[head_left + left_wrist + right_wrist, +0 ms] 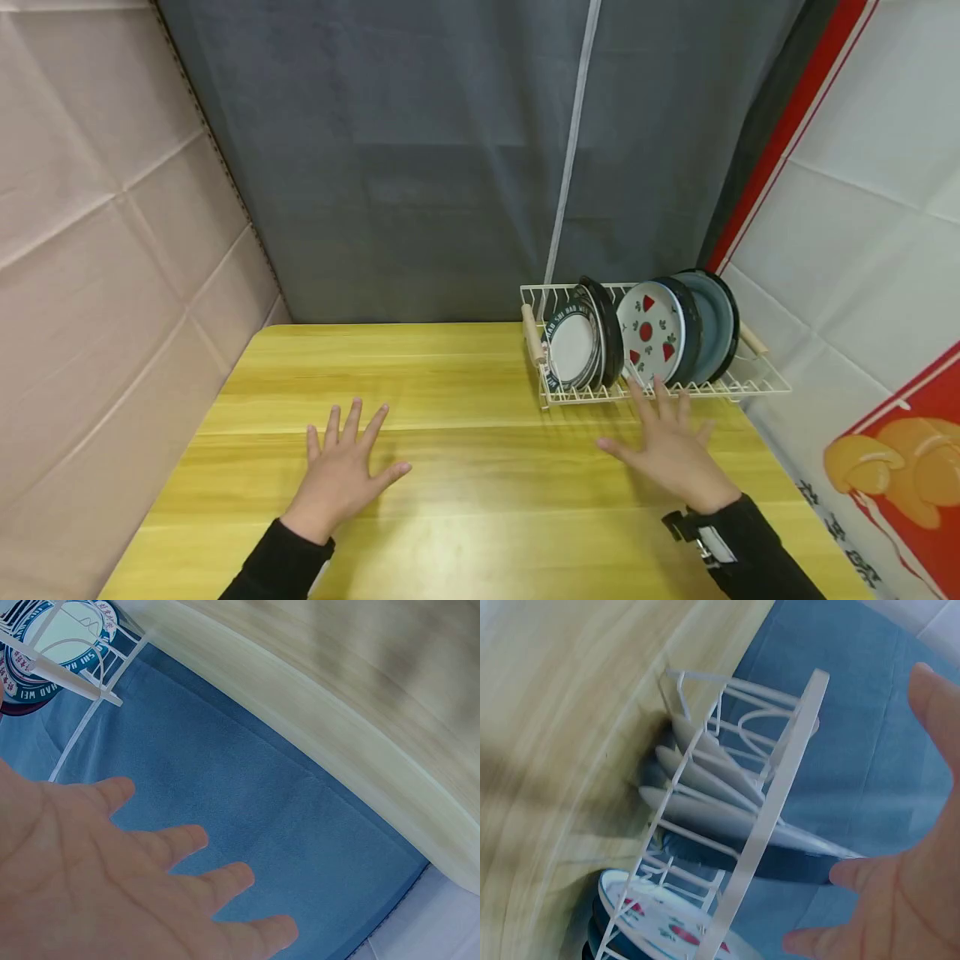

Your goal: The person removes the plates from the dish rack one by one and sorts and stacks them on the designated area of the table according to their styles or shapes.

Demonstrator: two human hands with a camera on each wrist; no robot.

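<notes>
A cream wire dish rack (533, 335) stands at the far right of the wooden table. In it, on edge, are white plates with a dark lettered rim (572, 346), a black-edged dish (611, 333), a white plate with red strawberries (648, 329) and a blue-grey dish (716, 325). My right hand (671, 454) is just in front of the rack, fingers spread, holding nothing. My left hand (341, 479) is over the left half of the table, its fingers apart. The left wrist view shows that palm (97, 877) bare.
The yellow wood-grain table (465, 467) ends at a grey curtain (420, 183) behind. Pale panels (97, 250) rise on the left. On the right hangs a white sheet with red printing (847, 242), close to the rack's right end.
</notes>
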